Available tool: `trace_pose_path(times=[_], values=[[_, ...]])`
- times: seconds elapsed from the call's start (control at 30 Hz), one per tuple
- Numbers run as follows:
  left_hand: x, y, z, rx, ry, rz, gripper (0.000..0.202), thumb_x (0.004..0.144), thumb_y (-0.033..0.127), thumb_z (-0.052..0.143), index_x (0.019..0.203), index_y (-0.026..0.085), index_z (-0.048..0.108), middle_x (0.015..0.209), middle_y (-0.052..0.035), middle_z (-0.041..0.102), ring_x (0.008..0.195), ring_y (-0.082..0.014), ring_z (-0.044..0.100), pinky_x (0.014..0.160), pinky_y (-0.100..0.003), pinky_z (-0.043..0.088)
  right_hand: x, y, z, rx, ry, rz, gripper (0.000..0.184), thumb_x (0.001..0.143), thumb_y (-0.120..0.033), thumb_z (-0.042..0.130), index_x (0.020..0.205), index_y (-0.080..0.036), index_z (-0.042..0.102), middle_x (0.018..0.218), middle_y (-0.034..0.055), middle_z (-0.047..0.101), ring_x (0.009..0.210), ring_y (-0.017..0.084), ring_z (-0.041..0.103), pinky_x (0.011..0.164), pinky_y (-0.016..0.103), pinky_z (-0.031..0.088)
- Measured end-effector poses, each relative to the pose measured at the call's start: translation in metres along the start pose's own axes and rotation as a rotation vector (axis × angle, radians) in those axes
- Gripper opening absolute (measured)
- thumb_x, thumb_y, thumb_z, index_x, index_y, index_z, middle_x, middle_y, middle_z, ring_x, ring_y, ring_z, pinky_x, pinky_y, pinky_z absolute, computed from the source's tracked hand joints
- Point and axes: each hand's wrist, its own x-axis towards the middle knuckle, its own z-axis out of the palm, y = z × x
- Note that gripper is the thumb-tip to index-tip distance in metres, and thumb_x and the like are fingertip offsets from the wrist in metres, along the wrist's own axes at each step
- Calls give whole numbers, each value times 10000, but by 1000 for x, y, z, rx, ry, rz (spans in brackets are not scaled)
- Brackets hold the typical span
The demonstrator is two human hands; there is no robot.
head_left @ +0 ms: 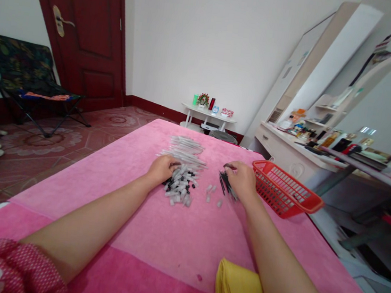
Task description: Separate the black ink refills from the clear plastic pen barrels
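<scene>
My left hand point(162, 169) rests at the left edge of a pile of small clear caps and black plugs point(180, 186). Its fingers are curled in together, and whatever they pinch is hidden. Just behind the pile lies a stack of clear pen barrels point(187, 151). My right hand point(243, 182) is bent over a bunch of thin black sticks that look like pen refills point(223, 183). Thumb and fingertips come together there, and I cannot make out what is between them. A few loose clear caps point(208, 197) lie between the two hands.
A red plastic basket point(284, 190) stands right of my right hand. Folded yellow cloth point(240, 292) lies under my right forearm. Pink cloth point(169, 243) covers the table. A cluttered dressing table point(287, 150) is at the right, a folding chair point(22, 73) at the left.
</scene>
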Motion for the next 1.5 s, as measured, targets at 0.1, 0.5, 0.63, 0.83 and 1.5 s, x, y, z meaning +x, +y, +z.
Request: trace_pose_path(times=[0.1, 0.5, 0.63, 0.83, 1.5], values=[[-2, 3, -3, 56, 46, -35, 266, 783, 187, 545, 982, 230, 716, 979, -39, 712, 920, -202, 624, 821, -287, 468, -1, -4, 5, 39, -31, -42, 201, 793, -221, 532, 862, -200, 720, 923, 44, 712, 866, 189, 631, 756, 276, 435], [-8, 25, -10, -121, 256, 158, 219, 829, 205, 516, 937, 197, 707, 895, -46, 701, 867, -190, 604, 828, -319, 448, -3, -22, 30, 507, -179, -104, 303, 762, -246, 595, 1051, -171, 645, 850, 40, 692, 649, 134, 614, 623, 240, 458], [-12, 37, -15, -61, 206, 254, 227, 834, 233, 530, 994, 225, 691, 953, -48, 687, 919, -200, 582, 845, -338, 421, -6, -29, 31, 531, -192, -126, 179, 800, -213, 507, 773, -166, 677, 677, 20, 659, 616, 137, 600, 588, 225, 437], [-19, 56, -16, 35, 106, 415, 326, 863, 202, 473, 1147, 232, 629, 958, -78, 661, 926, -204, 558, 845, -360, 400, -12, -44, 26, 546, -212, -157, 176, 811, -264, 513, 816, -176, 665, 712, 10, 668, 651, 140, 605, 624, 227, 442], [-13, 33, -9, -109, 204, 133, 261, 815, 150, 506, 1004, 184, 683, 887, -60, 680, 856, -181, 600, 791, -287, 459, -21, -36, 41, 239, -407, -412, 350, 727, -67, 536, 1020, -189, 685, 1046, 57, 686, 1011, 190, 589, 903, 284, 406]])
